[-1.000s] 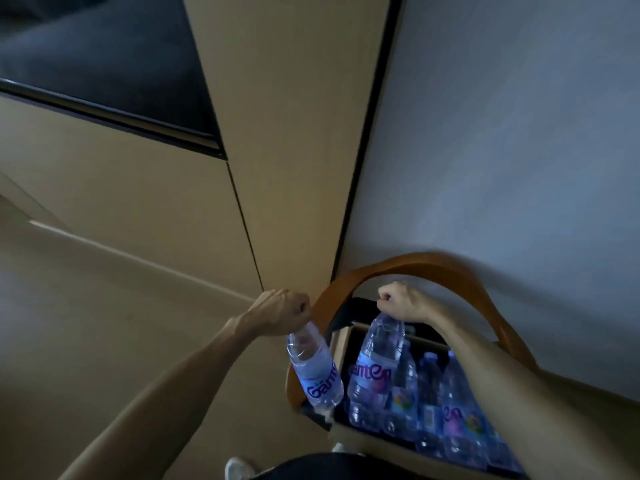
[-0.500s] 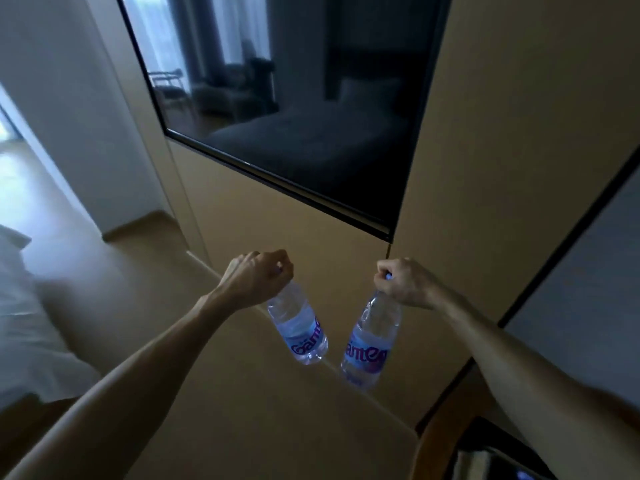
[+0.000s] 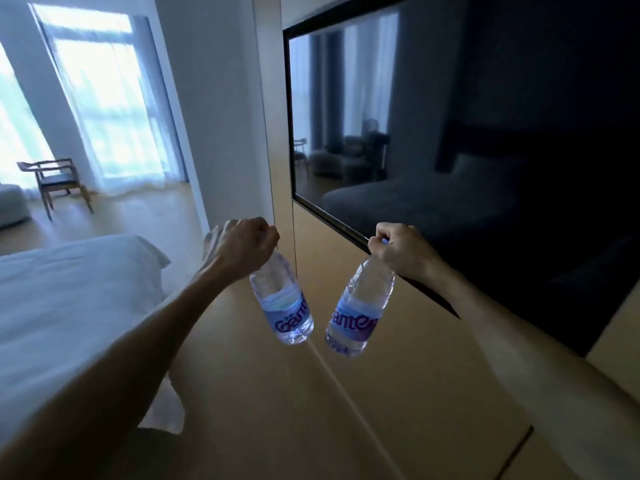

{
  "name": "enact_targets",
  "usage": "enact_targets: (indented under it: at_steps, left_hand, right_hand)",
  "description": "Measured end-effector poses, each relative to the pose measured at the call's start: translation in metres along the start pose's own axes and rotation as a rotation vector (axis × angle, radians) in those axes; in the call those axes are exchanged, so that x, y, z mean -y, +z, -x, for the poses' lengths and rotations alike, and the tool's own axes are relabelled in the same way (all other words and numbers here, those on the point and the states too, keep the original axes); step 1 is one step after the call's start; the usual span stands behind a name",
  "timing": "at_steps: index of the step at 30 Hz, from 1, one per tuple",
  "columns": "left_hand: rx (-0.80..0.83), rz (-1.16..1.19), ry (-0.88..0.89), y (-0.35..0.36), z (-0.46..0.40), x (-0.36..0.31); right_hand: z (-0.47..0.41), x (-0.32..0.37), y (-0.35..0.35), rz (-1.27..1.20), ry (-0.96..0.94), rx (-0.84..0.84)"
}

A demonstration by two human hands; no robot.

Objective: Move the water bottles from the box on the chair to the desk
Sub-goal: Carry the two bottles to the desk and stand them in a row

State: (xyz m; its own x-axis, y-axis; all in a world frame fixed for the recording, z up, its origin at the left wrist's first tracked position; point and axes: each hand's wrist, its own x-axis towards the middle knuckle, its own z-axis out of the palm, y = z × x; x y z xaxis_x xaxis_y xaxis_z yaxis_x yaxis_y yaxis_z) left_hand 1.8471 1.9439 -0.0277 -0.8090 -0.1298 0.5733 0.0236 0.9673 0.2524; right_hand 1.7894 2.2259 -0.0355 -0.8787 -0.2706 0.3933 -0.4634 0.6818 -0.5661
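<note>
My left hand (image 3: 242, 245) grips the neck of a clear water bottle (image 3: 284, 306) with a blue and purple label, and the bottle hangs below my fist. My right hand (image 3: 398, 251) grips the cap end of a second, matching water bottle (image 3: 358, 311), which hangs tilted a little to the left. Both bottles are held in the air in front of me, close together but apart. The box, the chair that carries it and the desk are out of view.
A dark wall-mounted screen (image 3: 485, 150) fills the upper right, set in beige wall panels (image 3: 398, 393). A bed with white bedding (image 3: 69, 306) lies at the left. Far left stand a wooden armchair (image 3: 53, 180) and bright curtained windows (image 3: 104, 98). Wooden floor runs between bed and wall.
The view has swung left, away from the chair and box. Both hands have carried their bottles along, lifted clear of the box; bed, window and screen have come into view.
</note>
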Motion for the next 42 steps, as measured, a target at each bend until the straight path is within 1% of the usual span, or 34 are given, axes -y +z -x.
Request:
enact_targets:
  at_steps: [3,6,13,17,22,26,31,38,42]
  left_hand:
    - [-0.091,-0.06,-0.091,-0.005,-0.035,0.021]
    - [-0.123,-0.125,-0.144,-0.007,-0.069,0.038]
    - [-0.146,-0.202,-0.264,-0.008,-0.131,0.088]
    - [-0.171,-0.264,-0.319,-0.005,-0.162,0.121]
    - [-0.142,-0.243,-0.365,0.005,-0.205,0.177]
    - [-0.189,-0.24,-0.324,0.018,-0.246,0.227]
    - [-0.243,-0.244,-0.294,0.034,-0.308,0.3]
    - [-0.216,-0.251,-0.287,0.052,-0.391,0.387]
    - [-0.212,-0.289,-0.27,0.072,-0.439,0.436]
  right_hand:
    - [-0.059,0.007,0.021,-0.06,-0.075,-0.014]
    - [-0.115,0.013,0.041,-0.087,-0.147,-0.037]
    - [-0.24,0.027,0.089,-0.115,-0.276,0.047]
    - [-0.298,0.046,0.122,-0.155,-0.323,0.065]
    - [-0.363,0.072,0.173,-0.184,-0.365,0.111]
    - [-0.415,0.098,0.217,-0.194,-0.423,0.116]
    - [-0.491,0.129,0.272,-0.161,-0.464,0.2]
    - [-0.592,0.157,0.334,-0.2,-0.464,0.103]
    - [-0.649,0.168,0.38,-0.222,-0.49,0.109]
